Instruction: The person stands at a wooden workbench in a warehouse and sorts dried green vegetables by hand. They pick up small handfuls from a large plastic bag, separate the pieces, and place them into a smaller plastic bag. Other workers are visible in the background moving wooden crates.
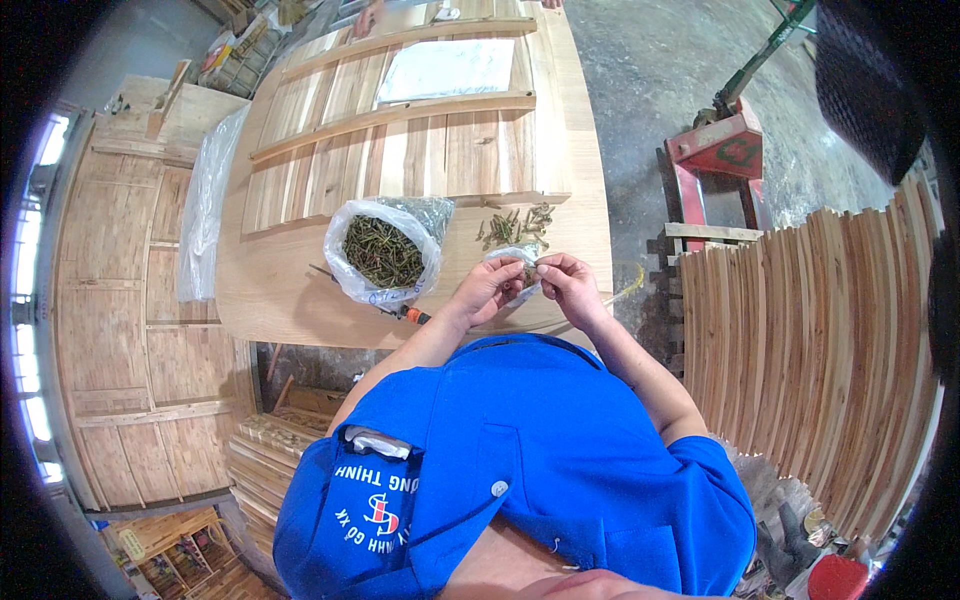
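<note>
My left hand [492, 290] and my right hand [568, 288] meet over the near edge of the table, fingertips pinched at the top of a small clear plastic bag [520, 292]. Most of the bag is hidden behind my fingers, and its contents are hard to make out. Just beyond it lies a loose pile of brass-coloured screws [513, 227]. Left of my hands stands an open clear bag [430, 240] full of dark yellowish screws [383, 252]. A tool with an orange and black handle [414, 315] lies partly under that bag, near my left forearm.
A slatted wooden panel [480, 155] with two crossbars and a white sheet [455, 68] covers the table's far part. Another person's hand [369, 18] shows at the far end. Right are a red pallet jack [715, 150] and stacked boards [800, 370]; plastic wrap [207, 215] hangs left.
</note>
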The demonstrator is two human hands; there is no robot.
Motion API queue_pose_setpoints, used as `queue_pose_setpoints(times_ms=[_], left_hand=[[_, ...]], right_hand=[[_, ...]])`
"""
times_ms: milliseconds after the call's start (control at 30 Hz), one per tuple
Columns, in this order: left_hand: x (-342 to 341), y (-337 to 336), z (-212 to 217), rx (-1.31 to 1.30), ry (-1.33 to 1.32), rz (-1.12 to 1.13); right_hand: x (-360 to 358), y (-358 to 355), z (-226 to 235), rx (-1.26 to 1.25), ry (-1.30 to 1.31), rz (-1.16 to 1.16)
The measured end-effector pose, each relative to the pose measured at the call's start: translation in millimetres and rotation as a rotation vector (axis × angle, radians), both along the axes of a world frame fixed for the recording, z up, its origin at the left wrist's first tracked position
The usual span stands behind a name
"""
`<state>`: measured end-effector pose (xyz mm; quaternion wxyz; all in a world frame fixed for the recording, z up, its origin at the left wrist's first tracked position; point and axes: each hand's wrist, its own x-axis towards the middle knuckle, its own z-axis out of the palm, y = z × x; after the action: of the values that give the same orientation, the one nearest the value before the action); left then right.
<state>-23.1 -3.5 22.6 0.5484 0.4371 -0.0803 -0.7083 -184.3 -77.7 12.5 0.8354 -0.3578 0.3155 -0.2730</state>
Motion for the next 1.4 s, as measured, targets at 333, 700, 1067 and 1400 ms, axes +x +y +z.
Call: queue_pose_setpoints(times_ms=[333, 700, 1067, 1400], left_hand=[[-7, 2, 9, -0.332, -1.224, -0.083], [2, -9, 28, -0.498, -1.579, -0.235], [38, -39, 19, -0.226, -2.003, -0.393], [39, -48, 0, -0.123, -1.453, -0.249]], right_hand=[[3, 7, -3, 0.238, -0.05, -0.005], [-2, 1, -6, 0.167, -0.038, 0.133], [-12, -3, -9, 0.346, -0.059, 0.014], [-24, -11, -15, 0.446, -0.125, -0.108]])
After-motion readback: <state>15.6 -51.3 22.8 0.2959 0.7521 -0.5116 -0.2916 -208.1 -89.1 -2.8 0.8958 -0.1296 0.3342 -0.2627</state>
